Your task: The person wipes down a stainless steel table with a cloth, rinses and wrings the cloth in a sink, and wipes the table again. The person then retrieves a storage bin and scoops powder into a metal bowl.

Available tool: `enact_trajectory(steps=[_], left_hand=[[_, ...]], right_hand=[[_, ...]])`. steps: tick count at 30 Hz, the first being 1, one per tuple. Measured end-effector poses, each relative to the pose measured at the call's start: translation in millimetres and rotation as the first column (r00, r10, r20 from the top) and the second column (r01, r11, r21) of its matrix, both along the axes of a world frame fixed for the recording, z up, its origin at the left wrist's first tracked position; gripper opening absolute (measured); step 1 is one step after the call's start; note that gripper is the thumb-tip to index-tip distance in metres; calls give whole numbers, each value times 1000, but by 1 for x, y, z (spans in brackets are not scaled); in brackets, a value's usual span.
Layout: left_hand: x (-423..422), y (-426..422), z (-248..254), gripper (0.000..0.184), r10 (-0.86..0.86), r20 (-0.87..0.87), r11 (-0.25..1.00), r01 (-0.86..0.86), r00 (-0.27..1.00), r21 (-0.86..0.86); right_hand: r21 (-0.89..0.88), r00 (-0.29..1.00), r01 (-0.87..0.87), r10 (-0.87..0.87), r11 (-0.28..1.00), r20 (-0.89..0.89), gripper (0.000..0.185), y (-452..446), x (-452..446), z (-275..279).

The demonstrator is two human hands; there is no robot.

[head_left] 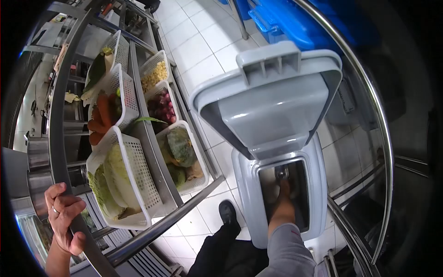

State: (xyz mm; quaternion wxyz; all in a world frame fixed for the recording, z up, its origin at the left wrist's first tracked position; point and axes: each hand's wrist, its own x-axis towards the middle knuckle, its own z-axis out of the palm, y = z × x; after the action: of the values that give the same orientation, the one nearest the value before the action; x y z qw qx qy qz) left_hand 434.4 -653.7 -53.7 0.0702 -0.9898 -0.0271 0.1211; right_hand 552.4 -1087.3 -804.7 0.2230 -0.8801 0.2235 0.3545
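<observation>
My left hand (64,217), with a ring on one finger, is wrapped round an upright metal post (57,152) of the shelf rack. My right hand (284,188) reaches down inside a grey bin (316,184), and its fingers are round a shiny metal object (281,171) too dark to make out. The bin's grey lid (272,111) stands raised. Beside my left hand, a white basket (140,171) holds cabbages (117,177).
Other white baskets on the rack hold carrots (104,113), red onions (162,107) and a squash (181,147). Blue containers (300,23) stand at the top right. A curved metal rail (376,101) runs along the right. My shoe (227,212) is left of the bin.
</observation>
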Motion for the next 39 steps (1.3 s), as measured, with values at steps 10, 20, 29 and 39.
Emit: enact_trajectory(steps=[10, 20, 29, 39], left_hand=[[-6, 1, 6, 69, 42, -95, 999, -40, 995, 26], [-20, 15, 25, 76, 126, -234, 982, -88, 964, 165], [-19, 11, 23, 79, 98, -191, 977, -57, 977, 206], [-1, 6, 4, 70, -29, -72, 1000, 30, 997, 3]], right_hand=[[-154, 995, -27, 13, 988, -95, 57, -33, -8, 44], [-44, 983, -166, 169, 985, 71, 57, 71, 40, 5], [-65, 681, -535, 475, 843, 558, 37, 87, 17, -96], [-1, 835, -497, 479, 868, 270, 38, 75, 0, 25]])
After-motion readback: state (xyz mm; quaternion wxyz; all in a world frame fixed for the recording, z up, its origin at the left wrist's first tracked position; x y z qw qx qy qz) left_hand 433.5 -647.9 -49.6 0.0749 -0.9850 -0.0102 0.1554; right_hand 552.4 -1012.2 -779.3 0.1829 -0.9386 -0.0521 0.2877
